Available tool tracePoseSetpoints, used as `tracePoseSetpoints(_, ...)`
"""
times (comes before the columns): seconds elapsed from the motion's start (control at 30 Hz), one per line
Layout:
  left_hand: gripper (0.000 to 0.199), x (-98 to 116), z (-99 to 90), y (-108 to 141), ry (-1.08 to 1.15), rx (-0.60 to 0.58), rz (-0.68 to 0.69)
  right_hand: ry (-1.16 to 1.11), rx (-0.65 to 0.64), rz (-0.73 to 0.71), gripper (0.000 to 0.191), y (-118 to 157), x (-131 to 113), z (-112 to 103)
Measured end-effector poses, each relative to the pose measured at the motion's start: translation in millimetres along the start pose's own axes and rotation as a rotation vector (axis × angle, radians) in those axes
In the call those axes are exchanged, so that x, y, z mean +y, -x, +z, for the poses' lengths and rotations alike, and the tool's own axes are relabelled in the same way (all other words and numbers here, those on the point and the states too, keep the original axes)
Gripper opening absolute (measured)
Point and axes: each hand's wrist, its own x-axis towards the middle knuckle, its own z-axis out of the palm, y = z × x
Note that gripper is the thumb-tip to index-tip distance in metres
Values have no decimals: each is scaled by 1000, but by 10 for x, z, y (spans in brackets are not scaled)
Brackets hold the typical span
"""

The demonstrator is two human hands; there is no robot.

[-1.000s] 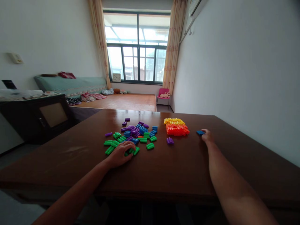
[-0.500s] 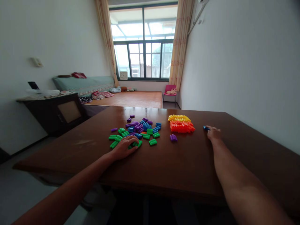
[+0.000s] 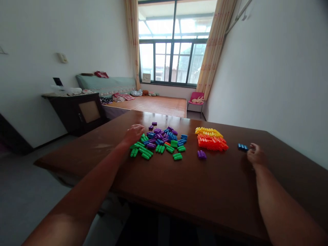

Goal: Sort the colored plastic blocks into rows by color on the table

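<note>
My left hand is over the left edge of a mixed pile of green, blue and purple pieces; what its fingers hold, if anything, is hidden. On the right, my right hand is beside a small row of blue pieces, fingers curled but apart, with nothing seen between them. Between the pile and that row lie a yellow block of pieces and an orange block, side by side. A purple group sits in front of the orange block.
The brown table spans the foreground. Behind it are a bed, a pink chair and a window. A dark cabinet with items on top stands at the left.
The view has turned left. My left hand has moved from the front green pieces to the pile's far left side. My right hand has let go of the blue pieces, which now lie as a row.
</note>
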Motion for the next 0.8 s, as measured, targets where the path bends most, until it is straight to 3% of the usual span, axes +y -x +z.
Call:
tracePoseSetpoints(0.07,39,-346,8,-17,-99,-22,-274,-10,29,-54,49,-3,-109,-28)
tracePoseSetpoints(0.13,46,-574,50,19,-114,-95,-439,-2,74,-117,47,8,-285,-77)
tracePoseSetpoints(0.2,51,-635,119,61,-41,-146,-460,7,126,-220,45,58,-540,-140)
tracePoseSetpoints(0.3,52,-501,238,80,81,-181,-313,-44,151,-394,42,251,-1073,-198)
tracePoseSetpoints(0.37,51,-382,299,74,125,-221,-174,-123,51,-477,40,440,-1496,-156)
tracePoseSetpoints(0.43,53,-317,334,70,169,-251,-67,-180,-159,-594,36,621,-1917,-27)
tracePoseSetpoints(0.53,56,-336,347,74,247,-238,-40,-146,-440,-778,32,761,-2441,284)
tracePoseSetpoints(0.67,57,-422,336,87,311,-211,-104,36,-583,-703,25,707,-2839,707)
tracePoseSetpoints(0.8,59,-475,340,91,373,-182,-144,138,-730,-574,13,657,-2942,943)
